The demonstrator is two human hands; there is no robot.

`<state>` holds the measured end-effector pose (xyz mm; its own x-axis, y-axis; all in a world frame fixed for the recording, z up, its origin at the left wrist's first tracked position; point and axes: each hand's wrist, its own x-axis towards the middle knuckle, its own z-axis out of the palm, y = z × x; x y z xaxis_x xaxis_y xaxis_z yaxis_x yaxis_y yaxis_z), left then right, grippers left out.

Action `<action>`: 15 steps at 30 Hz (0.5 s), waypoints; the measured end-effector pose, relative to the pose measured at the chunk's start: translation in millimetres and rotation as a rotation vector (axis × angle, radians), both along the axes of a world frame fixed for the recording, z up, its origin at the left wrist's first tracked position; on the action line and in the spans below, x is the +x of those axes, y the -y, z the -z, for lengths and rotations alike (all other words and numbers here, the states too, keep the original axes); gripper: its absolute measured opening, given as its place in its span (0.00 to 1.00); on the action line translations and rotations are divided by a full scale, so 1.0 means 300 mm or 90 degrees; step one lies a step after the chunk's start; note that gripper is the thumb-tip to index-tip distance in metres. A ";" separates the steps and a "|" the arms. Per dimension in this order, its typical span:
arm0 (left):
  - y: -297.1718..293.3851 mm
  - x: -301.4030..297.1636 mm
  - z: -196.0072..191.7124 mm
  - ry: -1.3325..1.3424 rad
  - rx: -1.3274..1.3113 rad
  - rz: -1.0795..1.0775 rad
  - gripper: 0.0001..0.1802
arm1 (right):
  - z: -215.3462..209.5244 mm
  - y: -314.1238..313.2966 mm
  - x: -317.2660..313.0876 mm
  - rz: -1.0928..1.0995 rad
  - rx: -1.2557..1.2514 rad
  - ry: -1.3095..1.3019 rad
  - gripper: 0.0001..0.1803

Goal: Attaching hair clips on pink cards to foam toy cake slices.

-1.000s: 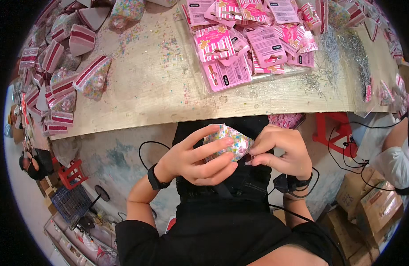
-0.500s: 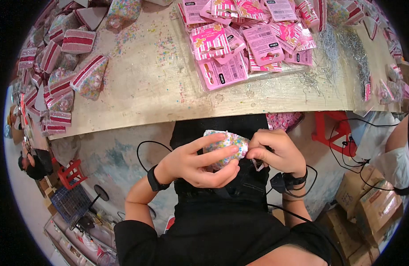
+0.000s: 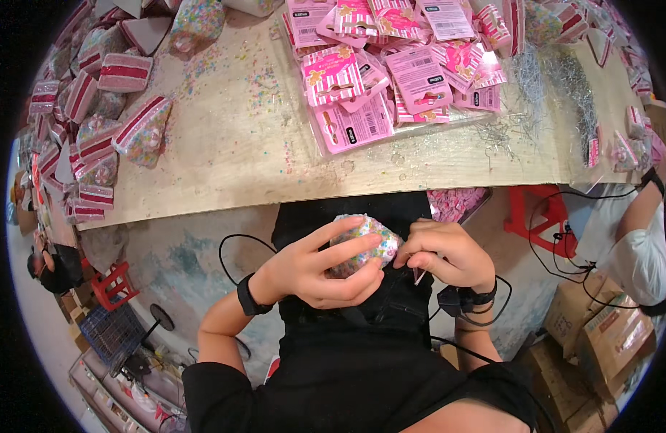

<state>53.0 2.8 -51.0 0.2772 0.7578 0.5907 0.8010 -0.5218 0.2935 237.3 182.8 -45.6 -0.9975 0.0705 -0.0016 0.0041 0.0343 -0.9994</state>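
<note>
Above my lap, just short of the table edge, my left hand (image 3: 315,263) is closed around a toy cake slice covered in pastel sprinkles (image 3: 385,250). Its fingers lie across the sprinkled side and hide much of it. At the slice's right-hand tip, my right hand (image 3: 448,249) pinches with thumb and bent fingers. A thin pinkish strip (image 3: 418,276) pokes out below those fingers. Whether it is a tag and how it joins the slice cannot be made out.
Pink cards (image 3: 419,76) are heaped on a clear plastic sheet on the table (image 3: 224,159). Silver wire ties (image 3: 535,79) lie right of them. More cake slices (image 3: 123,72) pile up at left. A red stool (image 3: 538,224), cables, cardboard boxes (image 3: 618,335) and another person's arm (image 3: 640,209) are at right.
The view has shifted slightly. My right hand has turned a little at the slice's tip, and the pinkish strip now points downward. At the right, another person's arm has come further into view.
</note>
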 end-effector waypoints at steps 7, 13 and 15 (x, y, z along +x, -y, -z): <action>-0.020 0.015 0.006 -0.020 -0.028 0.051 0.07 | 0.034 -0.032 -0.002 -0.087 0.130 0.033 0.12; -0.050 -0.005 -0.026 -0.036 -0.038 0.070 0.12 | 0.033 -0.017 0.020 -0.059 0.051 0.105 0.15; -0.062 -0.014 -0.036 -0.036 -0.006 0.084 0.14 | 0.002 -0.030 0.038 -0.076 0.073 -0.003 0.14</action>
<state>48.8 21.6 -40.3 0.4074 0.7174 0.5651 0.7404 -0.6217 0.2555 248.6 191.9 -46.3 -0.9988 -0.0490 0.0043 -0.0115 0.1482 -0.9889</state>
